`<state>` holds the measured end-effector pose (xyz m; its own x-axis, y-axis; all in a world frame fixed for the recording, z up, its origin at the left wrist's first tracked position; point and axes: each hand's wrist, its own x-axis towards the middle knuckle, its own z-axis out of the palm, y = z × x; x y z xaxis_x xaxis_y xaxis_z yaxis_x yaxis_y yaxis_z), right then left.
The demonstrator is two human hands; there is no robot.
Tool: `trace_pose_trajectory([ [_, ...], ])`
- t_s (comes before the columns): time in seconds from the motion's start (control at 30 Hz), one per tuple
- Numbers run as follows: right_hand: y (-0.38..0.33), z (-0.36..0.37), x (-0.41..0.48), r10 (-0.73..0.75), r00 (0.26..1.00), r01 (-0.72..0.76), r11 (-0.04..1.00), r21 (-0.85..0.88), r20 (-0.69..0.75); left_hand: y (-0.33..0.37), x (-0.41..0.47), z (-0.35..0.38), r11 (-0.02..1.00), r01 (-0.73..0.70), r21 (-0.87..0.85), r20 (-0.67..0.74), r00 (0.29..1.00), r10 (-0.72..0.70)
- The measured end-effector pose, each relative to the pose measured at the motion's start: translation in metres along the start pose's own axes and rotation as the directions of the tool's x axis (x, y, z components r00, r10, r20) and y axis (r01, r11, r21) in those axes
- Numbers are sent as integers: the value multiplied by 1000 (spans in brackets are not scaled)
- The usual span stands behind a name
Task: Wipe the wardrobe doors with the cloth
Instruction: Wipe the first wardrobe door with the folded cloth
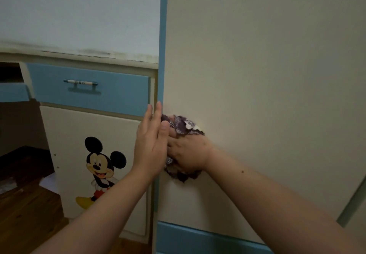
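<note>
- Right hand (188,152): grip held the crumpled purple cloth (184,126) against the cream wardrobe door (257,75).
- Left hand (151,144): grip was open, fingers straight, at the door's blue edge (163,36).

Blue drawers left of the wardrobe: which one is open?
The far-left blue drawer, pulled out below a dark gap; the handled drawer beside it sits shut.
</note>
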<state>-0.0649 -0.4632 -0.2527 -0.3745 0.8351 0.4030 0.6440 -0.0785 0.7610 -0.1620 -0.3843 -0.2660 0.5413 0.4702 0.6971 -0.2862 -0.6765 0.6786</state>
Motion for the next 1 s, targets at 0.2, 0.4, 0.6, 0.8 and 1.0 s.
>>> trace_pose_trajectory([
  [0.2, 65, -45, 35, -14, 997, 15, 1000, 24, -70, 48, 56, -17, 998, -38, 47, -24, 999, 39],
  [0.4, 170, -93, 98, -28, 998, 21, 988, 153, 49, 127, 144, -36, 999, -31, 7, -100, 995, 32],
  [0.6, 263, -156, 150, -28, 998, 32, 997, 70, -60, 200, 227, -57, 1000, -14, -20, -178, 984, 10],
  [0.8, 329, -210, 185, 16, 999, -6, 977, 213, -46, 265, 287, -76, 998, -59, -12, -163, 985, 56],
  [1.0, 406, -262, 225, 17, 999, -12, 985, 171, -32, 330, 351, -97, 994, -109, -7, -173, 979, 106],
])
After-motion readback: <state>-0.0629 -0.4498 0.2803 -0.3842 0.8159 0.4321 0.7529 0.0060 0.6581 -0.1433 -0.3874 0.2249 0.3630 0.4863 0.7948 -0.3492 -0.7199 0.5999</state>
